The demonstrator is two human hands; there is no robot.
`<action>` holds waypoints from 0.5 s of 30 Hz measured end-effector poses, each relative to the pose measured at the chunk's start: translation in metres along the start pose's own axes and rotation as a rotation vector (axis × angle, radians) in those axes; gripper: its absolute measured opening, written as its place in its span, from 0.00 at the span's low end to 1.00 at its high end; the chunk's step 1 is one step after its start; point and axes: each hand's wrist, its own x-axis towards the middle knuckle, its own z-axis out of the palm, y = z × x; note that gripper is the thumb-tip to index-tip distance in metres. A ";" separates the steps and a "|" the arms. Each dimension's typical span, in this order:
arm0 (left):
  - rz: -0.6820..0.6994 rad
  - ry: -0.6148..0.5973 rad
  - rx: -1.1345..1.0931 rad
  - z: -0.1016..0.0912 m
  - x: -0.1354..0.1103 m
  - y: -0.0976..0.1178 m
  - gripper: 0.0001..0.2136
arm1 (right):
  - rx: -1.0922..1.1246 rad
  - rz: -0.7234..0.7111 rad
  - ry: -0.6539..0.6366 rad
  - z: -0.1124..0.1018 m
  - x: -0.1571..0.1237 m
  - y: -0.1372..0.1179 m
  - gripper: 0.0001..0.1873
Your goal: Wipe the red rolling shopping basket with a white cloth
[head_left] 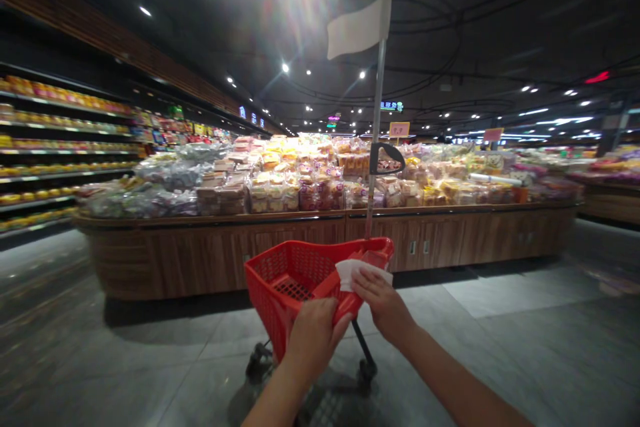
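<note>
A small red plastic shopping cart [265, 300] on black wheels stands right in front of me. My left hand [314, 333] is wrapped over the near end of its red handle [345, 307]. A white cloth or tissue [345, 273] lies against the cart's right side near the rim. On top of it, my right hand [380, 297] presses the cloth down with its fingers stretched out. From the cart's far right corner rises a thin pole [379, 93] carrying a white flag [359, 28] and a dark loop-shaped piece [387, 159]. Inside, the basket's grid floor shows.
A wooden display counter [190, 253] heaped with bagged bread and packaged goods [275, 180] stretches across just beyond the cart. Shelves of jars and packets [55, 147] line the left. Another display [610, 193] stands far right. Grey floor tiles [500, 340] lie around the cart.
</note>
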 end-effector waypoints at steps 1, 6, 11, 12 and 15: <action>0.000 -0.003 -0.002 -0.001 -0.001 -0.001 0.15 | 0.014 -0.044 -0.001 -0.002 -0.005 -0.005 0.28; -0.016 -0.021 -0.005 -0.003 0.000 -0.002 0.15 | -0.026 0.083 -0.110 -0.014 0.002 0.006 0.29; -0.033 -0.029 -0.006 -0.006 0.001 -0.001 0.16 | -0.032 0.245 -0.180 -0.023 0.027 0.013 0.26; -0.033 -0.029 -0.008 -0.008 0.000 -0.001 0.16 | 0.003 0.209 -0.189 -0.025 0.028 0.009 0.27; -0.029 -0.045 -0.030 -0.012 -0.004 -0.004 0.16 | 0.129 0.082 -0.217 -0.032 0.024 0.002 0.29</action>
